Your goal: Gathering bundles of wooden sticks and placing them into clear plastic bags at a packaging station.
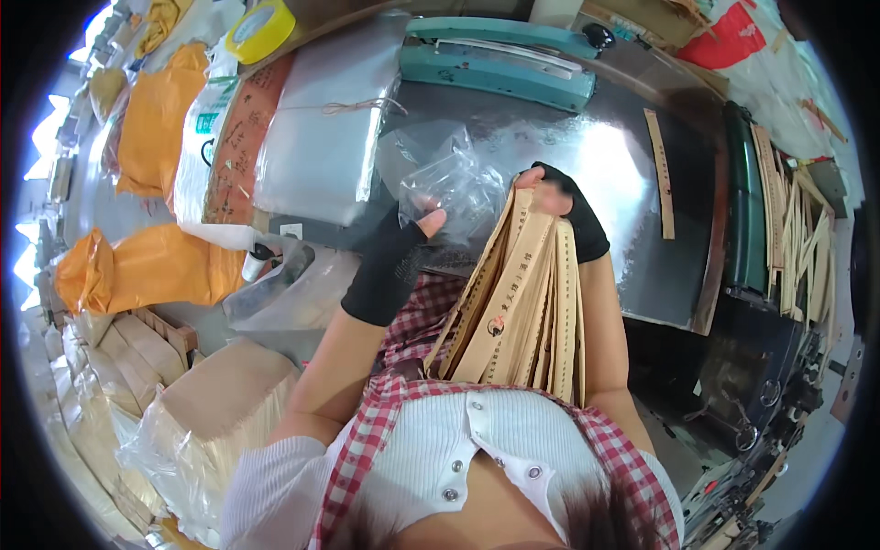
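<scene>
My right hand point(561, 203), in a black fingerless glove, grips the top of a thick bundle of long flat wooden rulers point(518, 307) that leans back against my chest. My left hand point(403, 252), gloved the same way, pinches a small clear plastic bag point(454, 188) just left of the bundle's upper end. The bag is crumpled and hangs above the dark shiny tabletop point(605, 174). The two hands are close together, the bag's edge touching the rulers' tips.
A teal heat sealer point(495, 60) stands at the table's back. A stack of clear bags point(321, 137) lies left of it, near a yellow tape roll point(261, 29). One loose ruler point(662, 174) lies right. More rulers point(793, 229) pile far right. Orange sacks point(147, 266) and wrapped boxes point(211, 412) sit left.
</scene>
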Motion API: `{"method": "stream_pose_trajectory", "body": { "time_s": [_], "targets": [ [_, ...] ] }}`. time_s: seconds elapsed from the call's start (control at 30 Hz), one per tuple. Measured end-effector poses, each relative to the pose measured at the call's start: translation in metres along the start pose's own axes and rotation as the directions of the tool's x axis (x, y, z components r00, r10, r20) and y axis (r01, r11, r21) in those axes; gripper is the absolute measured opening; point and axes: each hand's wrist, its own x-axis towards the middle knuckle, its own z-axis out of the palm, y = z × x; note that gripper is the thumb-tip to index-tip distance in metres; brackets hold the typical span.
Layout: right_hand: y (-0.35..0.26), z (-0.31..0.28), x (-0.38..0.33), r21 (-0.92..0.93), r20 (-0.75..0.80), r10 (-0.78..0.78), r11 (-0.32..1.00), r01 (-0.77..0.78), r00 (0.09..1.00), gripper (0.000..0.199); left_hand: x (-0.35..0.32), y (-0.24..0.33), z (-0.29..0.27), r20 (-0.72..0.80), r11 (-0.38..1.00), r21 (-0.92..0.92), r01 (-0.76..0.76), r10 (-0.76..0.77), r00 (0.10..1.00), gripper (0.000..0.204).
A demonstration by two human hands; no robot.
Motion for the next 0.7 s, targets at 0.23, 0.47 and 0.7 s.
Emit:
{"method": "stream_pose_trajectory", "body": {
  "time_s": [0.23, 0.47, 0.7],
  "targets": [
    [0.005, -0.013, -0.022, -0.016, -0.047, -0.035, 0.999, 0.035, 0.998, 0.04, 0.059, -0.007, -0.019, -0.353, 0.955, 0.103, -0.279, 0.297, 0.887, 0.014],
    [-0.031, 0.023, -0.021, -0.119, 0.158, -0.108, 0.985, 0.127, 0.982, 0.044, 0.036, -0.014, 0.072, 0.003, 0.549, 0.638, -0.54, 0.699, 0.715, 0.014],
    [0.053, -0.035, 0.016, 0.313, 0.073, -0.056, 0.949, 0.031, 0.996, 0.069, 0.009, -0.02, 0.09, 0.383, 0.374, 0.571, -0.73, 0.666, 0.641, 0.015]
  ]
}}
